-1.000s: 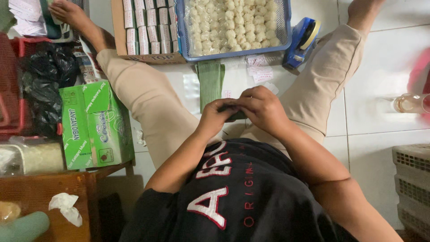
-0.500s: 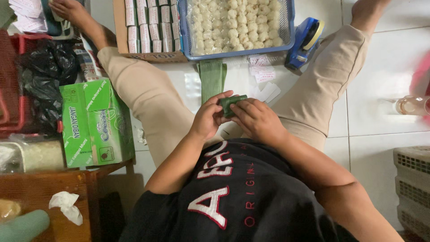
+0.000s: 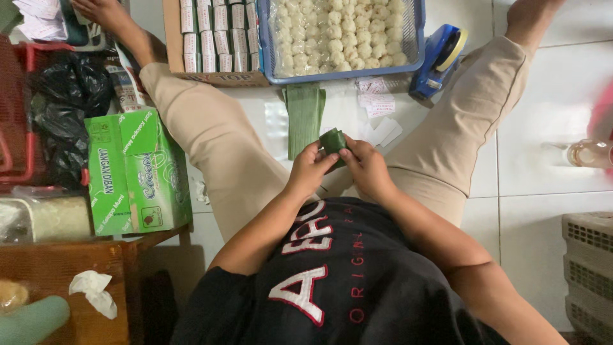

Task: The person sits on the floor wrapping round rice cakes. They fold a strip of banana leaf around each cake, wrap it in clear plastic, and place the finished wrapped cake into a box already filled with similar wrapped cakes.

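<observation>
The person sits on the white tiled floor [image 3: 549, 128] with legs spread, and both hands meet in front of the belly. The left hand [image 3: 311, 170] and the right hand [image 3: 365, 167] are curled closed around a small green leaf parcel [image 3: 333, 140], fingertips pinching it from either side so that only its top shows above the thumbs.

Just beyond the parcel, flat on the tiles between the knees, lies a stack of green leaf strips [image 3: 303, 118]. A few small white paper slips [image 3: 378, 115] are scattered beside it to the right. Farther out, a blue wire basket [image 3: 416, 38] filled with pale round dumplings spans the gap between the shins, and a cardboard box [image 3: 217, 78] of small wrapped packets touches its left side. A blue tape dispenser [image 3: 437, 61] rests near the basket's right corner, close against the right shin.

The left side is crowded: a green carton [image 3: 137, 169] stands right against the left thigh, with a black plastic bag [image 3: 64, 108] and a red basket [image 3: 19, 115] behind it, and a wooden table edge [image 3: 96, 255] nearer the hip with a crumpled tissue [image 3: 92, 291] on it. The right side is roomier, bare tile running out to a glass bottle [image 3: 590, 153] and a grey crate [image 3: 587, 268] at the frame's edge.
</observation>
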